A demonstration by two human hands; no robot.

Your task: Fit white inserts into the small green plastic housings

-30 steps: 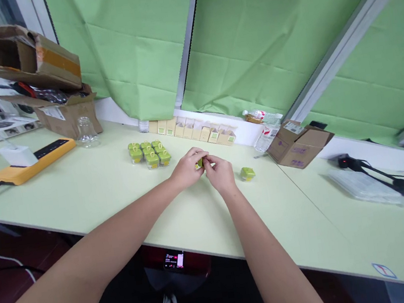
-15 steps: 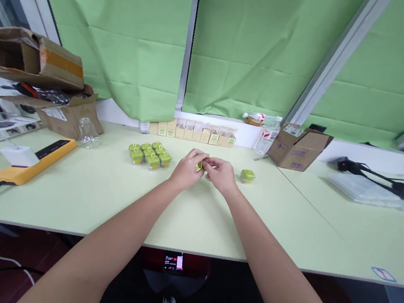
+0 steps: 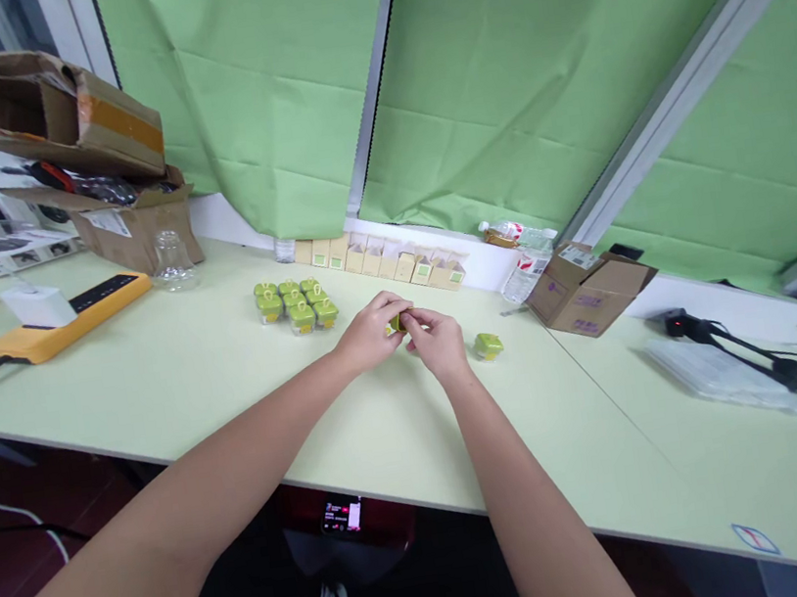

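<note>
Both hands meet over the middle of the table around a small green-lidded container (image 3: 394, 325), mostly hidden by the fingers. My left hand (image 3: 372, 333) is closed on its left side. From the right, my right hand (image 3: 436, 341) pinches it near the top with thumb and fingers. One more green-lidded container (image 3: 488, 345) sits alone on the table, just right of my right hand. To the left, several like it stand in a tight group (image 3: 297, 305), clear below and green on top.
A row of small cardboard boxes (image 3: 378, 260) lines the back edge by the green curtain. Behind right are bottles (image 3: 523, 273) and an open carton (image 3: 586, 292). An orange power strip (image 3: 75, 319), a clear jar (image 3: 172, 263) and stacked cartons (image 3: 136, 222) occupy the left.
My right-hand fingers have shifted very slightly on the container. Everything else looks the same.
</note>
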